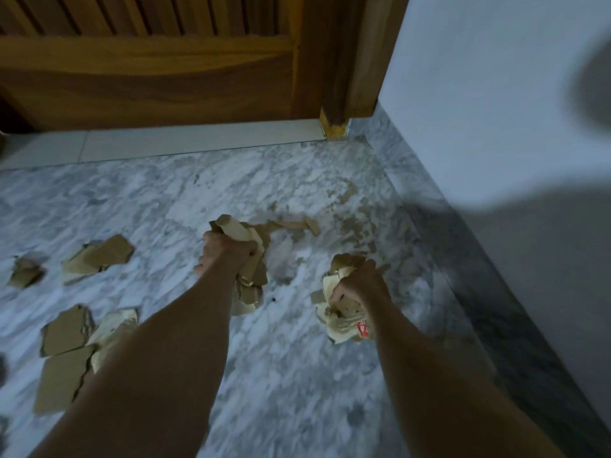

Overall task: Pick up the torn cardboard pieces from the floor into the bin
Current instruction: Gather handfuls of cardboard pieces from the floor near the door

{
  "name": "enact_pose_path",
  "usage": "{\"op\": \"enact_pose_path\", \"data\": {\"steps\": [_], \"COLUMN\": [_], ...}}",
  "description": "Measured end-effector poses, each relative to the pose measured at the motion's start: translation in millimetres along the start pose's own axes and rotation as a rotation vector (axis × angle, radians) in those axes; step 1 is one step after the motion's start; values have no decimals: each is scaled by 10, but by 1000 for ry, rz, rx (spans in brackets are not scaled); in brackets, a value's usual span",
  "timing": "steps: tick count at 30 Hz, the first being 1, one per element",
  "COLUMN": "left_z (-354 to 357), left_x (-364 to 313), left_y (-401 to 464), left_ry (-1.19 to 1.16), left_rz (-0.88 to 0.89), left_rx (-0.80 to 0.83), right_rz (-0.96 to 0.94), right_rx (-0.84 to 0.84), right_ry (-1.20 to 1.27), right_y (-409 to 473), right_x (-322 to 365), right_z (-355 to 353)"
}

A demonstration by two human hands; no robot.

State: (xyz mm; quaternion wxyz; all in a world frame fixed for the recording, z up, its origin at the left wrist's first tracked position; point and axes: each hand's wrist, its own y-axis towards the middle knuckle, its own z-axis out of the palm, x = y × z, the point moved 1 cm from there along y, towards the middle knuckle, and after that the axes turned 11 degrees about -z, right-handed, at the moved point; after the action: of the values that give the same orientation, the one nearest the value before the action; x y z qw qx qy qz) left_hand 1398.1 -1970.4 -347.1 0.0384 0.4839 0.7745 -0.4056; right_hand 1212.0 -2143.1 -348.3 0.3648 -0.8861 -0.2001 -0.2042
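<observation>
My left hand (228, 251) grips a bunch of torn brown cardboard pieces (249, 259) just above the marble floor. My right hand (358, 282) grips a second bunch of cardboard pieces (340, 319), one with a red mark. More torn pieces lie on the floor at the left: a pile (97, 257), a small scrap (24, 274) and larger flat pieces (66, 335) near my left forearm. A thin strip (297, 224) lies beyond my left hand. No bin is in view.
A wooden door (148, 71) and its frame post (334, 104) stand at the far side behind a pale threshold (198, 140). A white wall (496, 110) with a marble skirting (463, 259) runs along the right. The picture is blurred.
</observation>
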Motion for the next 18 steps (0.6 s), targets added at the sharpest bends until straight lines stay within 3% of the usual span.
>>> {"op": "enact_pose_path", "data": {"steps": [6,12,16,18], "left_z": [-19,-181,-539,-803], "left_x": [105,295,417,517], "left_y": [-155,-60,-29,-21], "left_ry": [-6,-334,-575,-685], "left_rz": [100,-16,-67,-102], "left_rx": [69,206,246,233], "right_rz": [35,-65,-200,-257], "right_rx": [-47,-7,41,143], "right_ry": [-34,61,308,385], "right_y": [-52,-17,1,-48], "right_x": [9,34,292,541], "right_z": [20,26,40,120]}}
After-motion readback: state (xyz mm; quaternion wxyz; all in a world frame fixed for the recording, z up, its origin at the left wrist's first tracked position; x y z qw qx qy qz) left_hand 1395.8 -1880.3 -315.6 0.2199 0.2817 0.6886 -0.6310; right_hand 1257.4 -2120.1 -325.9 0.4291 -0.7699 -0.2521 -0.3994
